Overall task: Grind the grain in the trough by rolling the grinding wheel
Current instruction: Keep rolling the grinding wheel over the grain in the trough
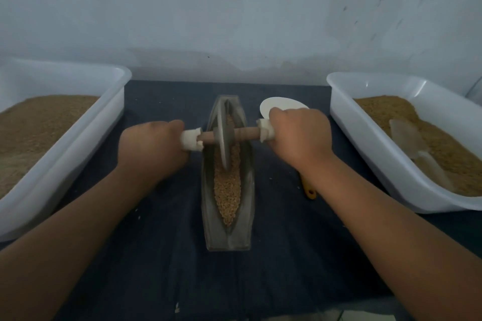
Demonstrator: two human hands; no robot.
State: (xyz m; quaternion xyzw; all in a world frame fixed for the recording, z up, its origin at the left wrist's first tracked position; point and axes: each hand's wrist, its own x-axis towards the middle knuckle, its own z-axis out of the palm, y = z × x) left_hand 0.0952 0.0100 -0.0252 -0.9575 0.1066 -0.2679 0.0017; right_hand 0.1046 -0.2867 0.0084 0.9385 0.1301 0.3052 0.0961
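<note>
A narrow grey boat-shaped trough (208, 206) lies lengthwise on the dark cloth, filled with brown grain (227, 190). A grey metal grinding wheel (223, 138) stands upright in the trough's far half, its lower edge in the grain. A wooden axle (246, 134) runs through the wheel, with white wrapping at both ends. My left hand (150, 148) grips the left wrapped end. My right hand (300, 135) grips the right wrapped end.
A white plastic tub (86, 138) of ground brown meal sits at the left. Another white tub (370, 143) at the right holds grain and a clear scoop (414, 146). A white dish (281, 107) lies behind my right hand; a yellow handle (309, 190) pokes out under my right wrist.
</note>
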